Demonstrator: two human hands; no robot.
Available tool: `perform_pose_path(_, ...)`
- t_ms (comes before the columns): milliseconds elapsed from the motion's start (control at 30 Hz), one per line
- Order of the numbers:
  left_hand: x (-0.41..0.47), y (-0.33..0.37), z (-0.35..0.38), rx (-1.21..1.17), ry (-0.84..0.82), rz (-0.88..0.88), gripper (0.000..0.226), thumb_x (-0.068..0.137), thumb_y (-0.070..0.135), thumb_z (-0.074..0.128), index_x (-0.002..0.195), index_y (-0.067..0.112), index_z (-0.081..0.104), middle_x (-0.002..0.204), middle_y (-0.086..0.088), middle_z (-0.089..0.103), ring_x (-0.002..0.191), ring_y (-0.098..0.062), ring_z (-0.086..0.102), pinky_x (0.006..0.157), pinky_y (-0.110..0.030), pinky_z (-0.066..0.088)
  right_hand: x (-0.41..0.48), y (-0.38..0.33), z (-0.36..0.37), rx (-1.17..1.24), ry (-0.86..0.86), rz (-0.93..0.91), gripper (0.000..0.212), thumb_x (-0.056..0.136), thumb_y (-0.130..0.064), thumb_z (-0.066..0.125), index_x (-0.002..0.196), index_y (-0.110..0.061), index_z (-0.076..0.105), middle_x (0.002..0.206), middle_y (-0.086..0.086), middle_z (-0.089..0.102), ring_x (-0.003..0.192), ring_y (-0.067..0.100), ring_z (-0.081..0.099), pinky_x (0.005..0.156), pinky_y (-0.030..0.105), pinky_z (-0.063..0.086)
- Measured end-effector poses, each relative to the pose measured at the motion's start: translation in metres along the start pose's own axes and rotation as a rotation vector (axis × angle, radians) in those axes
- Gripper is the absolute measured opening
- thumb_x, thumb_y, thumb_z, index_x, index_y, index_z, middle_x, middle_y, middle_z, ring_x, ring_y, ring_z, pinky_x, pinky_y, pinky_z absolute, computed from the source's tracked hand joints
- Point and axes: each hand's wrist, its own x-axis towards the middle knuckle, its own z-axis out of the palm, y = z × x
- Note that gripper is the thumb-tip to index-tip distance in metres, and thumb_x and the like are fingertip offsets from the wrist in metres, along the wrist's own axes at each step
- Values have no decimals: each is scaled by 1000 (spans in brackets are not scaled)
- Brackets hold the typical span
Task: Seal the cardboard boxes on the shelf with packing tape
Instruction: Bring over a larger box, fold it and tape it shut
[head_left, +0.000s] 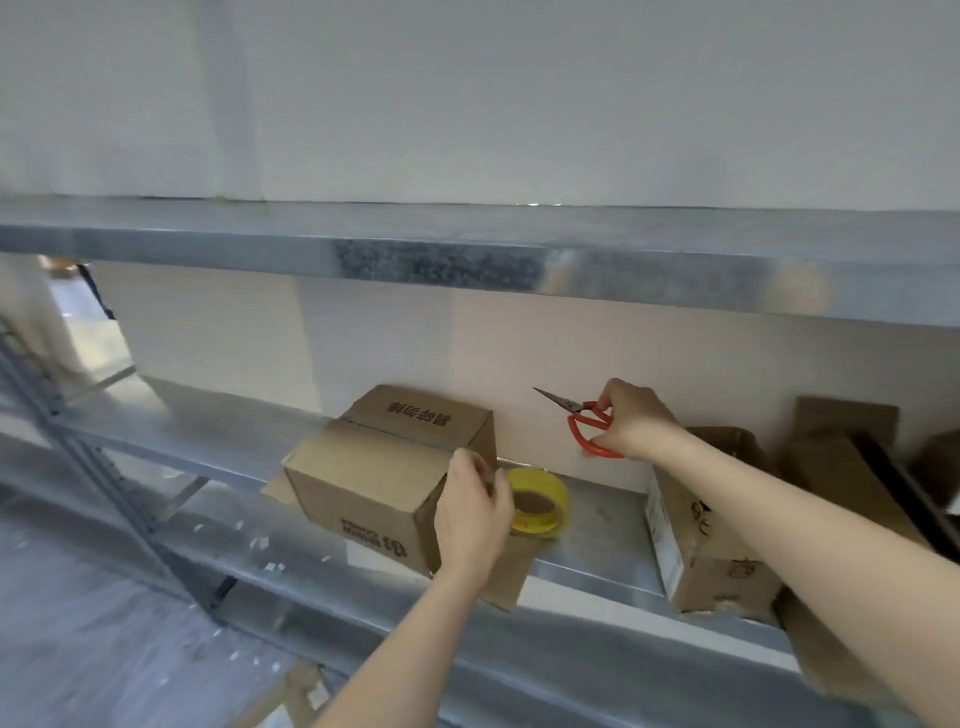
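A grey metal shelf (597, 540) stands against a plain white wall (467, 104). An upper shelf (441, 270) of the same metal crosses the whole view above it. On the left a perforated post (104, 467) goes down to a grey floor (78, 649), where small white scraps (270, 566) are scattered and a piece of cardboard (296, 696) lies.

The box (374, 473) sits on the shelf, left of the middle, on a flat cardboard sheet (506, 577). Its top flaps are down, with the seam between them visible. The left hand (472, 514) holds the box at its near right corner, with the fingers bent over the top edge. The yellow tape (545, 499) stands on its edge on the shelf, just beside the box and partly hidden behind this hand.

The right hand (634, 421) is raised in front of the wall, its fingers closed through the red handles of the scissors (582, 421). The blades are together and point to the upper left.

A second box (701, 545) stands on the shelf to the right, under the right forearm, and more boxes (841, 441) are behind it.
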Motion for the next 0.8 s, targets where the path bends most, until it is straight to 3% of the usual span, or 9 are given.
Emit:
perform_pose_path(67,-11,10,14,-109,1,-291,25,90,41,55,93,19,42,88,1,59,85,-26,59,79,-39,48,1,0,-11,0,-11,-76,66,64,-35,88,115,-12,52,106,3,56,92,19,52,73,28,46)
perform_pose_path(167,-14,27,41,-492,1,-803,65,75,61,66,110,17,33,102,-7,55,98,-31,58,93,-43,47,-1,1,-26,-29,-47,-184,68,62,-43,88,112,-14,52,99,0,52,92,19,53,71,28,45)
perform_pose_path(267,-2,33,59,-745,99,-1027,89,60,69,73,118,26,22,108,-10,51,99,-35,60,94,-50,49,-6,-2,-34,-76,-106,-279,65,66,-48,84,109,-17,47,99,-1,52,89,17,53,67,28,45)
perform_pose_path(333,6,28,66,-738,99,-1036,85,66,61,75,123,29,22,110,-11,53,98,-35,62,93,-50,51,-7,-7,-35,-154,-159,-355,64,69,-53,80,107,-18,43,99,0,55,82,13,51,60,24,42)
perform_pose_path(433,7,24,75,-680,54,-954,55,79,42,68,121,34,34,111,-11,58,97,-33,63,91,-49,53,-4,-15,-31,-285,-270,-410,71,65,-64,76,104,-19,38,96,0,53,79,13,50,57,25,39)
perform_pose_path(500,3,25,79,-719,84,-904,39,86,33,63,118,35,41,110,-8,57,98,-31,61,92,-47,53,2,-22,-25,-356,-316,-414,74,63,-68,74,103,-18,36,101,3,53,86,18,52,65,28,44)
perform_pose_path(600,-2,24,85,-771,129,-852,36,88,31,64,117,37,44,111,-5,56,100,-28,58,92,-45,52,10,-33,-15,-480,-376,-404,88,61,-71,72,118,-16,34,112,8,50,105,26,49,80,32,44)
perform_pose_path(733,-5,26,85,-729,146,-807,33,90,30,61,117,36,42,110,-7,58,99,-27,58,91,-42,51,14,-51,-7,-568,-403,-397,85,68,-61,68,129,-12,34,103,8,48,104,28,47,87,35,49)
perform_pose_path(800,-7,24,87,-686,125,-808,26,94,34,53,117,38,41,108,-6,60,98,-26,59,91,-42,51,15,-61,-7,-581,-435,-378,91,64,-63,71,131,-13,34,109,8,51,109,28,49,90,35,49)
